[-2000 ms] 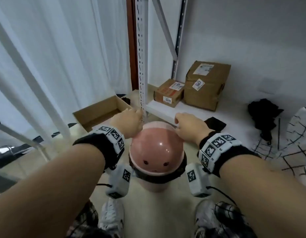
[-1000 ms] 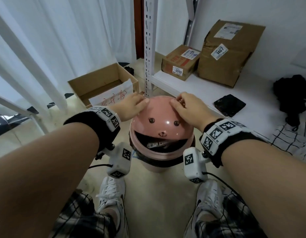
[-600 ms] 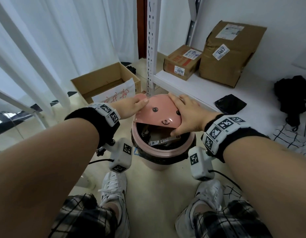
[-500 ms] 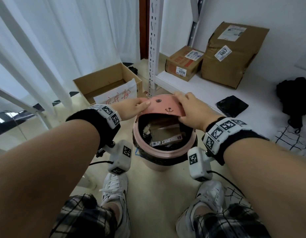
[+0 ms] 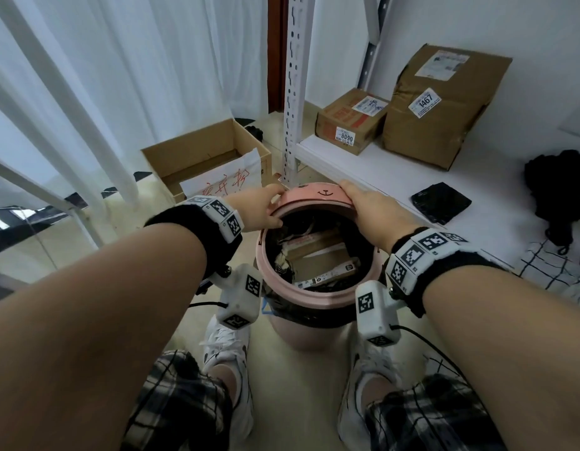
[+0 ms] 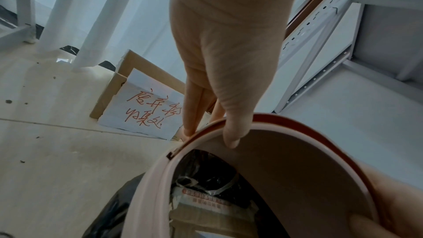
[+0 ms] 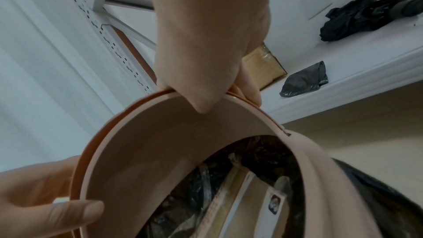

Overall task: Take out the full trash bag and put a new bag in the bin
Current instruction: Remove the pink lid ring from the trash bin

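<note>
A pink bin [image 5: 303, 333] stands on the floor between my feet. Its pink domed lid [image 5: 314, 196] with a small face is swung back over the far rim, leaving the mouth uncovered. My left hand [image 5: 273, 203] pinches the lid's left edge, thumb on the inside [image 6: 231, 133]. At the right edge my right hand [image 5: 352, 203] grips the same lid [image 7: 171, 142], thumb inside. A black trash bag [image 5: 298, 312] is folded over the rim. Cardboard and wrappers [image 5: 318, 258] fill it. A folded black bag [image 5: 441, 203] lies on the low white shelf.
An open cardboard box [image 5: 201, 154] with a handwritten paper sign stands left of the bin. The rack's perforated upright [image 5: 293, 92] rises just behind it. Two taped parcels [image 5: 441, 102] and a black umbrella [image 5: 557, 183] sit on the shelf [image 5: 396, 177]. White curtains hang at left.
The lid has swung from covering the bin to tipped back over the far rim, exposing the trash. Both hands followed it and now hold its edges.
</note>
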A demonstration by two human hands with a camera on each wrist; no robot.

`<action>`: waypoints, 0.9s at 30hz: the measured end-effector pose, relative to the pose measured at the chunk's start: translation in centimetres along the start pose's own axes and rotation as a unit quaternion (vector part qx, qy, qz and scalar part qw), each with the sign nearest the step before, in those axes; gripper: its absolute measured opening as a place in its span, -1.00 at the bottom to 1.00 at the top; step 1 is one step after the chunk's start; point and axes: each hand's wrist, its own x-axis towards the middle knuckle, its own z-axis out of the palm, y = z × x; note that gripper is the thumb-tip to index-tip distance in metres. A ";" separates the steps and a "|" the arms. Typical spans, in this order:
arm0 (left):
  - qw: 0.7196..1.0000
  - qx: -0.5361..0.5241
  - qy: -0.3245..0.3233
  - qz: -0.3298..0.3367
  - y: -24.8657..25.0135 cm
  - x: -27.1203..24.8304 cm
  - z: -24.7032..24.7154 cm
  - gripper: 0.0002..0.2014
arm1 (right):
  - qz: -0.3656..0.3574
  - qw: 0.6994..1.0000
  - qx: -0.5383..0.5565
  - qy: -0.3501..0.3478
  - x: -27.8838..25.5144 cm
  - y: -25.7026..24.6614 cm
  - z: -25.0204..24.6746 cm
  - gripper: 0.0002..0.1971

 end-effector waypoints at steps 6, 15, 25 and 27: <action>0.999 0.035 0.028 0.013 0.5 0.0 -0.5 -0.38 | 0.006 0.999 0.041 -0.015 -0.6 0.1 -0.2 -0.40; 0.993 0.046 0.104 0.008 0.3 0.2 -1.2 -0.47 | 0.037 0.997 0.037 0.061 -0.5 -0.1 -1.5 -0.60; 0.998 0.042 0.050 0.000 -0.2 0.2 0.5 -0.40 | 0.014 0.998 0.043 -0.040 0.0 0.2 0.3 -0.27; 0.998 0.054 0.037 0.002 -0.1 0.1 0.7 -0.38 | 0.012 0.997 0.048 -0.057 -0.2 0.3 0.3 -0.24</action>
